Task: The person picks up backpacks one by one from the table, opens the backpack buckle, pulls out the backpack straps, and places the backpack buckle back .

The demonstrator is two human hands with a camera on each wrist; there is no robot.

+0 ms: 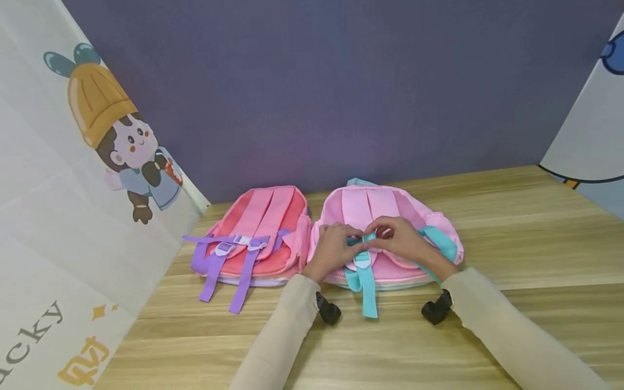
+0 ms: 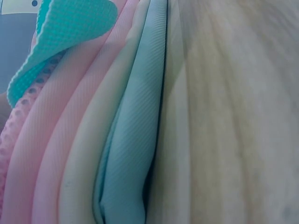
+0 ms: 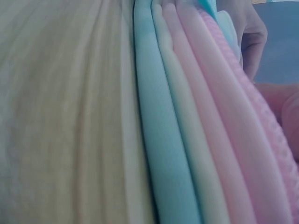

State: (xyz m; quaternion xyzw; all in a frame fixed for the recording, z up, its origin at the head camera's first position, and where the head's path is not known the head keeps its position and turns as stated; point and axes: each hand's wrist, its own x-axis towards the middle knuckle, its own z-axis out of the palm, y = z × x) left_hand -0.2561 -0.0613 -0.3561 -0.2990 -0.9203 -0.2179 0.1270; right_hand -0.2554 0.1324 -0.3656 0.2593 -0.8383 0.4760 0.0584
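Note:
A pink backpack point(image 1: 336, 208) with teal trim lies on the table, its shoulder-strap side up. Over its middle, my left hand point(image 1: 333, 250) and right hand point(image 1: 402, 238) meet, fingertips close together. Both pinch a short stretch of teal strap point(image 1: 369, 236); whether a buckle sits between the fingers is hidden. Just below, another teal strap point(image 1: 369, 295) hangs from a white adjuster point(image 1: 362, 260) past the backpack's lower edge. In the left wrist view, a teal strap end point(image 2: 70, 28) curls over the pink piping. Part of a hand point(image 3: 252, 42) shows in the right wrist view.
A coral-pink backpack point(image 1: 287, 216) lies against the left side of the first. Its purple straps point(image 1: 244, 281) trail on the wooden table point(image 1: 512, 227), and a white buckle point(image 1: 242, 240) joins its cross strap. Behind stands a dark panel point(image 1: 341, 97); a printed sheet point(image 1: 49, 189) hangs at left.

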